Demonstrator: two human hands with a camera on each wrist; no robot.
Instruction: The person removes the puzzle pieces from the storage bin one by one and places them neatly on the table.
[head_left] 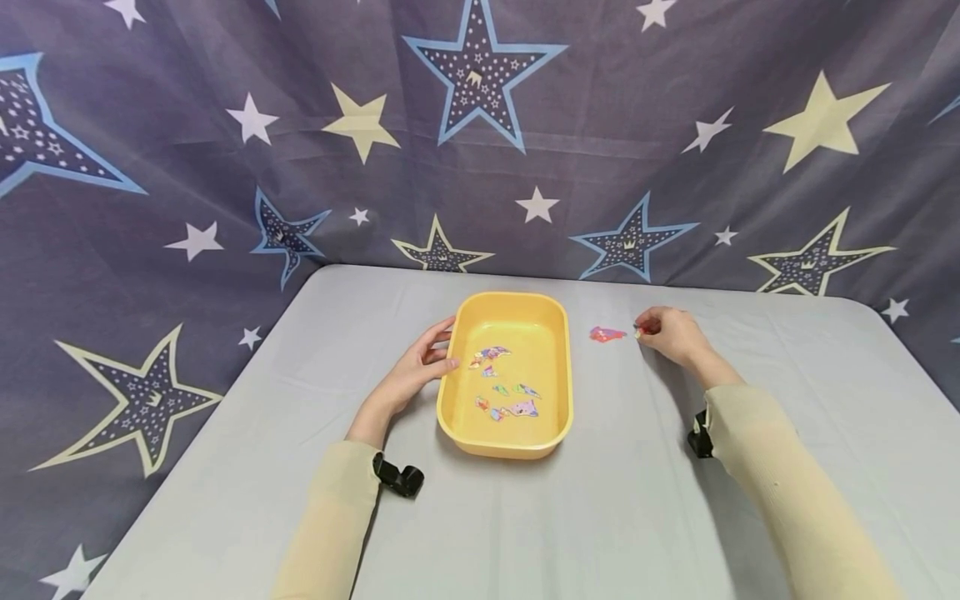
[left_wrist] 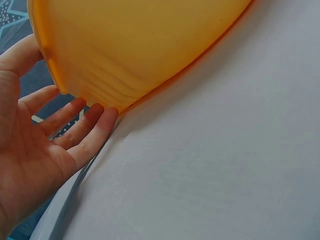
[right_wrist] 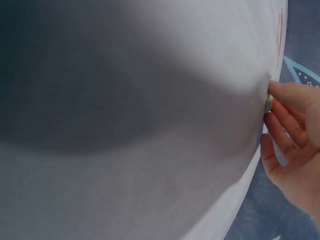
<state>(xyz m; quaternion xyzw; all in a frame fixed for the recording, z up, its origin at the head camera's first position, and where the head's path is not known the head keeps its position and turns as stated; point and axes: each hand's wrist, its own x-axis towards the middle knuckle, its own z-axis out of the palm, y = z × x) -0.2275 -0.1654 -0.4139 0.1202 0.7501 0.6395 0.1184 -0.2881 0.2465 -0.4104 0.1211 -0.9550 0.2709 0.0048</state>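
Note:
A yellow plastic tray [head_left: 557, 367] stands on the table with several small, colourful, irregularly shaped flat printed pieces [head_left: 522, 408] lying in it. At its left side my left hand [head_left: 412, 372] holds the tray, thumb at the rim and fingertips [left_wrist: 111, 116] against the outer wall. To the right of the tray, my right hand [head_left: 673, 335] pinches a small printed piece [head_left: 639, 332] between thumb and fingertips, close to the tabletop. That piece is mostly hidden by the fingers. Between hand and tray lies a red and purple flat piece [head_left: 606, 334].
A pale grey cloth covers the table [head_left: 622, 517]. Behind and to the left hangs a dark curtain [head_left: 480, 183] with a star pattern. Black wrist straps [head_left: 399, 477] sit on both forearms.

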